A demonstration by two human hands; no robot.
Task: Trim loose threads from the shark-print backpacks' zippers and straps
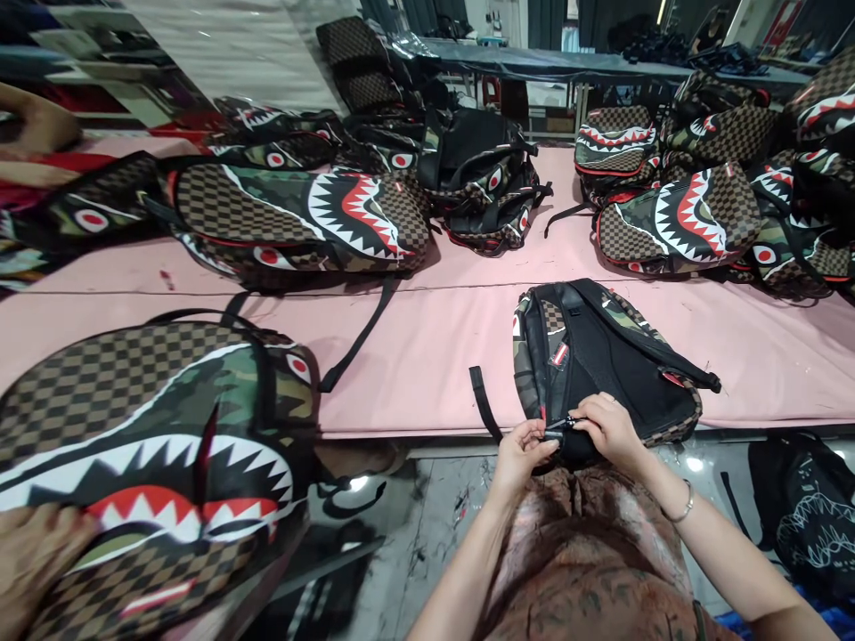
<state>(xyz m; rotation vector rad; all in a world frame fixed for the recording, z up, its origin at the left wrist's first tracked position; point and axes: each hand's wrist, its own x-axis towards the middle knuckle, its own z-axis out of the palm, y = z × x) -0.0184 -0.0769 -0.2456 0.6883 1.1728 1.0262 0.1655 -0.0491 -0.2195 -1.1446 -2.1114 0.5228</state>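
Note:
A black-backed backpack with camouflage and checkered sides lies straps-up at the near edge of the table. My left hand pinches the bag's near end, thumb and fingers closed at its black edge. Close beside it, my right hand is closed with its fingertips on a small dark piece at the same spot; whether that is a strap end, a zip pull or a small tool I cannot make out. One shoulder strap runs along the bag's right side, and a loose black strap hangs toward the table edge on the left.
The pink-covered table carries a shark-mouth backpack and heaped bags at the right. Another person's hand grips a large backpack at near left. A further person's arm shows at far left. A black bag lies lower right.

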